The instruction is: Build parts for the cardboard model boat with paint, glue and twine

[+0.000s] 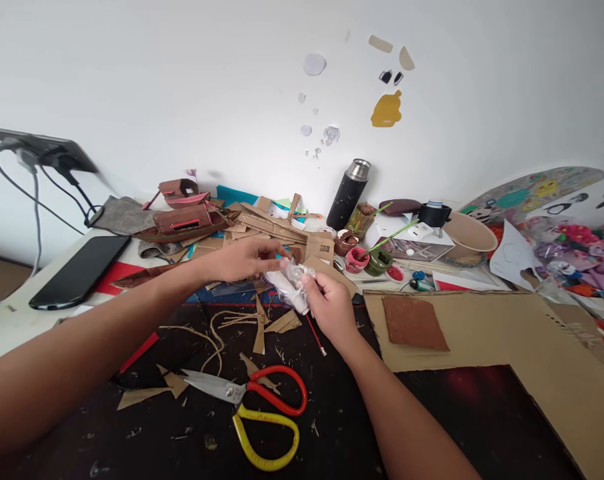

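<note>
messy dark tabletop [152, 443], far white wall [182, 80], right hand [328, 303] pinching crinkly plastic [288, 283], left hand [243, 259] arched alongside, can't tell its grip

Clear plastic [285, 283] partly behind hands [328, 305]; cardboard sheet [487, 333] cropped.

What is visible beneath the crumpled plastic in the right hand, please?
A red stick shows below the crumpled plastic, over the dark surface. Its upper end is hidden, as is anything else covered by the plastic or right hand.

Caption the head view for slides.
Left hand and right hand handle a crumpled plastic bag beyond red-and-yellow-handled scissors.
</note>
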Tool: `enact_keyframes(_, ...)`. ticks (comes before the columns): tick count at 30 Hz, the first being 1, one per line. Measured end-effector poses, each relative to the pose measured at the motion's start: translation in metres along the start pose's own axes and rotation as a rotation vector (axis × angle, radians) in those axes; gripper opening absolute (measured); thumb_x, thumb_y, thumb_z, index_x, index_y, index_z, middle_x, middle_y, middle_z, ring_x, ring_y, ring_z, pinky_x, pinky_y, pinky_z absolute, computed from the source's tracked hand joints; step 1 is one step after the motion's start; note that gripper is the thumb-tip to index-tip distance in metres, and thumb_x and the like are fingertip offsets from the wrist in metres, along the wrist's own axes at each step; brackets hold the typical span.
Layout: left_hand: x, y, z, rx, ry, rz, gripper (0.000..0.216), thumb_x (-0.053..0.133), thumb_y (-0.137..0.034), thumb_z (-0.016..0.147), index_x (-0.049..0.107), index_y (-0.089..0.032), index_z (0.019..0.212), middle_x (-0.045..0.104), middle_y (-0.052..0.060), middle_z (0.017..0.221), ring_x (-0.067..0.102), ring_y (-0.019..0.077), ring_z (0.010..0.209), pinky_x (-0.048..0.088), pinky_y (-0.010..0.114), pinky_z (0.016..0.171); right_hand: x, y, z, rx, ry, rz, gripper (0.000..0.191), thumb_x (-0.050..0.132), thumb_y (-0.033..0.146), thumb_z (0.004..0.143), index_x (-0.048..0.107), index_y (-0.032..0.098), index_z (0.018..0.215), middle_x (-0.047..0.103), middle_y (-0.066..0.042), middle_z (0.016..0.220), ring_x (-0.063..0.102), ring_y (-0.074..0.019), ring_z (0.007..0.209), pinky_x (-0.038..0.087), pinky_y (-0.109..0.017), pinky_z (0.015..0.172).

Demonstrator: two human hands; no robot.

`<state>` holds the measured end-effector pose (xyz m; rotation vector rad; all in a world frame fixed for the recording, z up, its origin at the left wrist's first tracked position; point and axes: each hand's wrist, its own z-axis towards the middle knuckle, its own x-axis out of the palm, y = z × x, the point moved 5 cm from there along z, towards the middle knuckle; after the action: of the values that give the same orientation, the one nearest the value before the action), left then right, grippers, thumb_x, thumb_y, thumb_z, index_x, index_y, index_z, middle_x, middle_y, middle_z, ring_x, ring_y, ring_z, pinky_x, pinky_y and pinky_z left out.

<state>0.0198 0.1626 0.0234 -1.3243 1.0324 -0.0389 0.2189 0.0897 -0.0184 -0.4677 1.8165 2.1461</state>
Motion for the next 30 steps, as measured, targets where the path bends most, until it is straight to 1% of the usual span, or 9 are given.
enact_keyframes(4,0.008,-0.008,-0.008,0.183,0.019,0.295,0.058,0.077,-0.067,0.085,0.073,-0.024,0.125,0.07,0.009,0.113,0.066,0.0301,0.108,0.052,0.038,0.091,0.001,-0.002,0.001,0.044,0.013,0.11,0.049,0.052,0.061,0.104,0.052,0.024,0.072,0.047,0.005,0.053,0.045,-0.0154,0.053,0.034,-0.028,0.055)
enact_keyframes(6,0.014,-0.008,-0.009,0.229,-0.007,0.406,0.058,0.08,-0.067,0.084,0.073,-0.024,0.123,0.065,0.011,0.117,0.062,0.0334,0.115,0.051,0.042,0.096,0.003,-0.002,0.001,0.055,0.021,0.128,0.05,0.053,0.063,0.103,0.053,0.024,0.072,0.047,0.005,0.052,0.045,-0.0151,0.051,0.034,-0.028,0.054)
enact_keyframes(8,0.018,-0.008,-0.008,0.248,-0.025,0.449,0.048,0.077,-0.062,0.089,0.073,-0.023,0.116,0.063,0.012,0.121,0.061,0.0333,0.116,0.05,0.043,0.098,0.004,-0.002,0.0,0.062,0.032,0.135,0.051,0.054,0.065,0.102,0.052,0.024,0.071,0.047,0.005,0.051,0.045,-0.015,0.05,0.034,-0.028,0.053)
enact_keyframes(11,0.021,-0.012,-0.005,0.289,-0.039,0.433,0.027,0.07,-0.048,0.097,0.072,-0.022,0.104,0.064,0.012,0.123,0.063,0.0308,0.112,0.049,0.041,0.097,0.006,-0.001,-0.001,0.067,0.044,0.148,0.052,0.054,0.066,0.102,0.053,0.025,0.072,0.049,0.005,0.051,0.046,-0.0152,0.049,0.034,-0.028,0.052)
enact_keyframes(15,0.026,-0.018,0.0,0.344,0.007,0.44,0.016,0.063,-0.034,0.1,0.068,-0.022,0.09,0.069,0.008,0.097,0.065,0.0275,0.096,0.048,0.037,0.087,0.006,0.001,-0.001,0.048,0.046,0.16,0.053,0.055,0.067,0.102,0.053,0.025,0.07,0.048,0.005,0.05,0.046,-0.0156,0.049,0.037,-0.028,0.053)
enact_keyframes(17,0.025,-0.017,0.003,0.321,-0.005,0.462,0.017,0.061,-0.033,0.099,0.067,-0.022,0.089,0.069,0.007,0.09,0.064,0.0256,0.089,0.045,0.035,0.081,0.005,0.002,-0.001,0.042,0.042,0.176,0.053,0.056,0.067,0.102,0.051,0.025,0.068,0.048,0.004,0.05,0.047,-0.0154,0.049,0.038,-0.028,0.053)
enact_keyframes(20,0.02,-0.009,0.006,0.219,-0.072,0.466,0.018,0.059,-0.037,0.098,0.067,-0.022,0.09,0.07,0.005,0.085,0.061,0.0221,0.078,0.041,0.032,0.071,0.005,0.002,0.0,0.064,0.041,0.23,0.051,0.059,0.066,0.1,0.053,0.025,0.07,0.049,0.004,0.052,0.047,-0.0148,0.048,0.037,-0.027,0.051)
enact_keyframes(23,0.013,-0.005,0.006,0.137,-0.118,0.402,0.021,0.059,-0.041,0.096,0.066,-0.021,0.09,0.066,0.001,0.077,0.055,0.0183,0.068,0.037,0.03,0.064,0.004,0.002,0.002,0.09,0.033,0.272,0.049,0.061,0.066,0.099,0.056,0.024,0.074,0.05,0.005,0.054,0.047,-0.014,0.046,0.037,-0.027,0.049)
enact_keyframes(30,0.003,-0.002,0.006,-0.002,-0.068,-0.102,0.026,0.067,-0.047,0.092,0.065,-0.021,0.092,0.061,-0.003,0.068,0.054,0.0142,0.06,0.041,0.026,0.057,0.003,-0.002,0.004,0.122,0.021,0.298,0.052,0.065,0.072,0.094,0.06,0.023,0.077,0.05,0.005,0.053,0.047,-0.014,0.045,0.036,-0.027,0.046)
